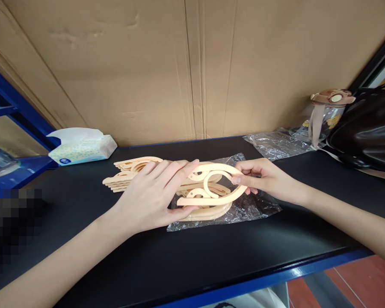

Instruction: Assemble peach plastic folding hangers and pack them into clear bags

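Hanger [211,201] sits between your right hand [255,176], which pinches its curved end, and your left hand [160,192], gripping the opposite end. It is pale cream, U-shaped, with a round hook [206,187] curled inside.

head cam, single view | looks forward and down | close over black tabletop [167,256], lower frame | faces cardboard backing [122,77], filling upper frame

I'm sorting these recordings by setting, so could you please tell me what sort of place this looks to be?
It looks like a workroom or storeroom, though that is uncertain: the black worktop, the blue frame and the large cardboard sheet behind suggest it.
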The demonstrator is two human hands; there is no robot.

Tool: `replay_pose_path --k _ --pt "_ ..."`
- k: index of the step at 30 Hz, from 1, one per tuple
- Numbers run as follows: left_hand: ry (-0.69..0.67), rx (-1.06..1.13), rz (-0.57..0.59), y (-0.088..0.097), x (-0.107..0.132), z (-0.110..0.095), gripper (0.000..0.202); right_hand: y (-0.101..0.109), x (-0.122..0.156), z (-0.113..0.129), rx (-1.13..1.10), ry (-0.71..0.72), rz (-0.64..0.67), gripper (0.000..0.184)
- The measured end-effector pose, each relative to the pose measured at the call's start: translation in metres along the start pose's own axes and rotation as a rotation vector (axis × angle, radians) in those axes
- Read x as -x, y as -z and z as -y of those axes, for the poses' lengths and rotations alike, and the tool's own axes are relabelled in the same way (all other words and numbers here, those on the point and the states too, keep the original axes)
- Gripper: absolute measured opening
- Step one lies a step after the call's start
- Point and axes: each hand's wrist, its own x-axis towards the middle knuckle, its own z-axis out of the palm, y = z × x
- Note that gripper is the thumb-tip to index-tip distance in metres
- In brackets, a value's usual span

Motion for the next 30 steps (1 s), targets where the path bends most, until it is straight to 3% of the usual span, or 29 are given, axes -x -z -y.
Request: replay_pose_path --k 6,19,30 --pt "-0.152 -0.214 -0.092 -0.0014 -0.0013 0.0029 0.075 0.0004 0.0006 -0.0009 -0.031 -0.012 0.027 0.033" --pt "-0.102 -0.152 -0.011 -0.0045 -0.0006 0.0016 0.069 0.0002 -0.001 -0.0039 -0.085 -0.015 0.034 0.032" --pt "-0.098 -0.097 -0.015 -0.0027 0.0007 0.0012 0.072 0.0011 -0.0003 -0.0046 -0.042 -0.021 0.04 0.033"
